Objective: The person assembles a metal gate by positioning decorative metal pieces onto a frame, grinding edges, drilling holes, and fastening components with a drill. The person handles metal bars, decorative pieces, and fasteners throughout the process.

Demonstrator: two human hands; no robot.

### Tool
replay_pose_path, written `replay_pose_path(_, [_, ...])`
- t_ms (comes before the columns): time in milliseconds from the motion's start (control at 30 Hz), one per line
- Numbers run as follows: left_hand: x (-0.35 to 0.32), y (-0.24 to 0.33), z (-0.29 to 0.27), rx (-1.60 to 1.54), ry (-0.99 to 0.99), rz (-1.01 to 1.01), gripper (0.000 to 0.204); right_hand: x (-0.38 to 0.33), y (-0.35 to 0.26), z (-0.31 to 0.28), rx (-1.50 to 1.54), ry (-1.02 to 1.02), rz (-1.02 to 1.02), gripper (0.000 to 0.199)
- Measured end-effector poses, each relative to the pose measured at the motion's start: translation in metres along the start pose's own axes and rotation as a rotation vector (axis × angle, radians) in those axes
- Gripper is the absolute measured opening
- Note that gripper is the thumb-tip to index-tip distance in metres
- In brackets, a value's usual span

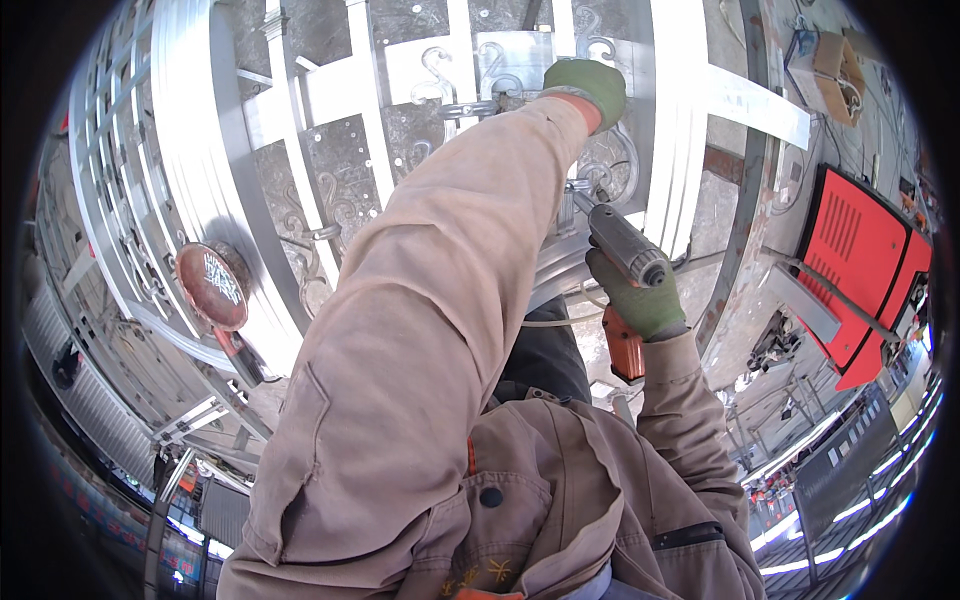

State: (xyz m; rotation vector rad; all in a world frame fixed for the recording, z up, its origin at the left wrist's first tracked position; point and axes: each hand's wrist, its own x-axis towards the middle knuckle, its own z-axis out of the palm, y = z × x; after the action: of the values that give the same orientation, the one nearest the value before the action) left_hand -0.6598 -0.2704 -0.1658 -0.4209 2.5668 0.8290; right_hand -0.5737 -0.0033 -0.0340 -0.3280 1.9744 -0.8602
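Observation:
My left hand [590, 88], in a green glove, reaches out to the far part of a silver metal frame. It is closed beside the curled metal scrolls [497, 70]; its fingertips and whatever they grip are hidden. A pistol-shaped power tool [628, 245] with a grey barrel and an orange handle is gripped in my gloved right hand [645, 300]. The tool's nose points forward and left at a small bracket on the frame, beside a larger scroll [622, 165]. My left sleeve covers much of the frame's middle.
A reddish-brown bowl [190, 268] of small silver pieces sits on a wide rail at left. Red slotted panels [858, 262] and an open cardboard box [825, 75] stand at right. A metal bar [765, 108] juts past the frame's right side. A thin hose [555, 323] runs below the tool.

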Motion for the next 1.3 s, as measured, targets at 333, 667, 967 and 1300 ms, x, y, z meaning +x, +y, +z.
replay_pose_path(333, [-0.003, -0.005, 0.001, -0.006, 0.028, -0.005, 0.038, 0.004, 0.007, 0.007, -0.089, 0.005, -0.015, 0.051])
replay_pose_path(667, [0.011, -0.023, 0.026, 0.163, 0.05, 0.111, 0.037, 0.038, 0.049, 0.055, -0.298, 0.103, 0.044, 0.071])
replay_pose_path(967, [0.009, 0.008, 0.001, -0.021, -0.019, 0.011, 0.043, 0.025, -0.021, 0.018, -0.294, 0.045, 0.186, 0.042])
replay_pose_path(1300, [-0.001, 0.002, -0.009, -0.037, -0.001, -0.02, 0.042, 0.031, -0.021, 0.036, -0.248, 0.054, 0.218, 0.041])
